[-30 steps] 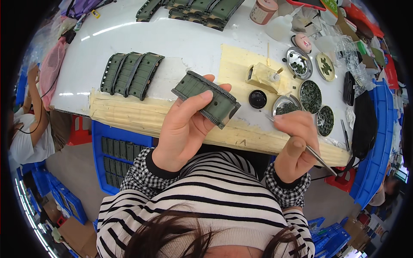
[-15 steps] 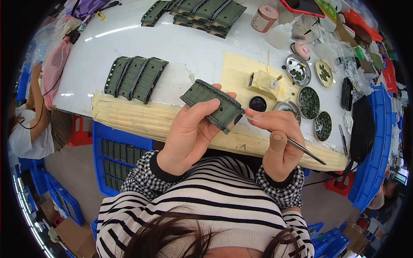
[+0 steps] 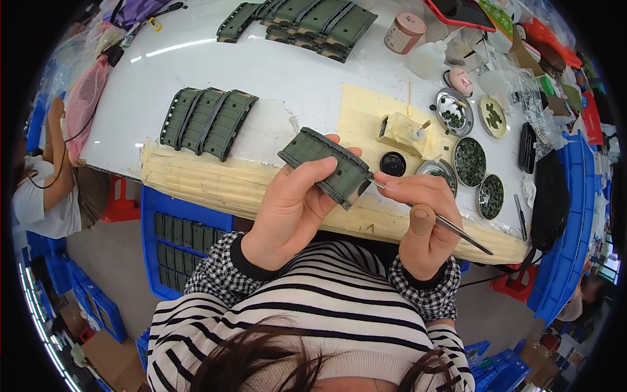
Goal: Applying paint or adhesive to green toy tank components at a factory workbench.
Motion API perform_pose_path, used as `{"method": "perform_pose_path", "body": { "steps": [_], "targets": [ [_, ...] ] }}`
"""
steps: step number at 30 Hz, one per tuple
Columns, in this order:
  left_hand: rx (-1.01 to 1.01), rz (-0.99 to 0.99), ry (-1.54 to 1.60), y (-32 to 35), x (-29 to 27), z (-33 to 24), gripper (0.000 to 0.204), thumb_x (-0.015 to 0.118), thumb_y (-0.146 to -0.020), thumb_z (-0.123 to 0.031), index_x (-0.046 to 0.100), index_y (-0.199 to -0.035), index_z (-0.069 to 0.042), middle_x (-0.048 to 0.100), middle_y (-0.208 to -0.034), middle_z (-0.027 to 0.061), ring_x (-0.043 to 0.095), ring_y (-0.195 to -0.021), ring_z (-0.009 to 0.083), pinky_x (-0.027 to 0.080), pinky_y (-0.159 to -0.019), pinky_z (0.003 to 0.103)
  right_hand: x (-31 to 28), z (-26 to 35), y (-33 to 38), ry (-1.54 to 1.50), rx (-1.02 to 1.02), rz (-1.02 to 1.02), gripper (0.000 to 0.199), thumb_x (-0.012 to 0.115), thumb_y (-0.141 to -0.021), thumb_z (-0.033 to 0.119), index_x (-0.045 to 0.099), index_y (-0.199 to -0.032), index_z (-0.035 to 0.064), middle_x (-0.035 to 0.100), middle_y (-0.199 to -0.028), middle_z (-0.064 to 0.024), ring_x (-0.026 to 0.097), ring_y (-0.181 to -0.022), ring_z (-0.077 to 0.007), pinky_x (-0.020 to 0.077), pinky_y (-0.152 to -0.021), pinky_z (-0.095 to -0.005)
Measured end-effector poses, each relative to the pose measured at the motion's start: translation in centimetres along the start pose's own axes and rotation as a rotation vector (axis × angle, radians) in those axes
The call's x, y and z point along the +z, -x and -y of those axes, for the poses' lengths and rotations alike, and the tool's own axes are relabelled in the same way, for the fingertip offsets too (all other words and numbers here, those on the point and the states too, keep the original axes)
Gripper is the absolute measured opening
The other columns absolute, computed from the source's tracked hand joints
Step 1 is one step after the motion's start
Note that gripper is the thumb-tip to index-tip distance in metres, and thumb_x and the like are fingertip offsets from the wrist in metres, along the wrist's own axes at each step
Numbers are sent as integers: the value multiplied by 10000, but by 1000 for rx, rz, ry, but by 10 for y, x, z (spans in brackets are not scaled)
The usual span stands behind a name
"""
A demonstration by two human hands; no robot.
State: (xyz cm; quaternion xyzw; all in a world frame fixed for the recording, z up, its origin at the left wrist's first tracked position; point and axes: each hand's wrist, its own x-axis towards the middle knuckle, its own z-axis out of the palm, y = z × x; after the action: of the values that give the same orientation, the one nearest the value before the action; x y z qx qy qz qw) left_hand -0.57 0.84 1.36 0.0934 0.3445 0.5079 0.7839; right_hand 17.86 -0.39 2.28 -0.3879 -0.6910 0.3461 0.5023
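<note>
My left hand (image 3: 284, 212) is closed around a curved, dark green camouflage plastic model part (image 3: 307, 149). Its thumb presses the top face, where two ribbed grey tracks run along the piece. In my right hand (image 3: 424, 219) is a pair of slim metal tweezers (image 3: 465, 236), pinched between thumb and fingers. Their tip meets the right end of the green part; whether a tiny piece sits in it is too small to tell. Just beyond my right fingers are a small black pot (image 3: 392, 163) and a round tin (image 3: 437, 171) of small green pieces.
More curved green parts lie on the table at left (image 3: 208, 124) and far back (image 3: 313, 26). Dishes of small green bits (image 3: 469, 161) stand right, beside a tape-wrapped bottle holder (image 3: 406, 134). A blue crate (image 3: 149, 248) sits below the table edge. Another person is at far left.
The green part, both hands and the tweezers have shifted very slightly to the right in the picture. The tweezers' tip stays at the part's right end.
</note>
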Motion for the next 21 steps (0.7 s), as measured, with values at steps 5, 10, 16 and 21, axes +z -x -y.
{"method": "perform_pose_path", "body": {
  "steps": [5,10,16,21],
  "targets": [
    [20,14,-9,0,0,2,383,502,-921,-101,433,-1289,-22,546,-1239,174,598,-1068,198,517,-902,314,2,-1,2,16,-15,-8,194,518,-936,85,649,-1008,-38,631,-993,-167,651,-955,-267,521,-824,-313],
    [29,20,-11,0,-2,3,387,500,-920,-99,427,-1292,-23,543,-1242,175,593,-1075,203,509,-909,323,1,-1,2,8,-13,4,162,529,-905,20,647,-997,-42,629,-989,-168,654,-952,-271,526,-811,-314],
    [30,28,13,1,0,6,377,503,-917,-99,426,-1279,-29,541,-1235,172,585,-1081,213,490,-929,332,1,-2,4,59,-59,2,148,541,-883,-13,645,-983,-48,629,-981,-168,660,-941,-279,529,-806,-317],
    [46,30,6,3,0,8,389,510,-911,-103,420,-1285,-44,548,-1220,162,583,-1073,212,488,-925,330,1,-2,6,78,-65,3,148,547,-879,-9,651,-982,-33,634,-999,-170,656,-948,-267,526,-805,-311]
  ]
}}
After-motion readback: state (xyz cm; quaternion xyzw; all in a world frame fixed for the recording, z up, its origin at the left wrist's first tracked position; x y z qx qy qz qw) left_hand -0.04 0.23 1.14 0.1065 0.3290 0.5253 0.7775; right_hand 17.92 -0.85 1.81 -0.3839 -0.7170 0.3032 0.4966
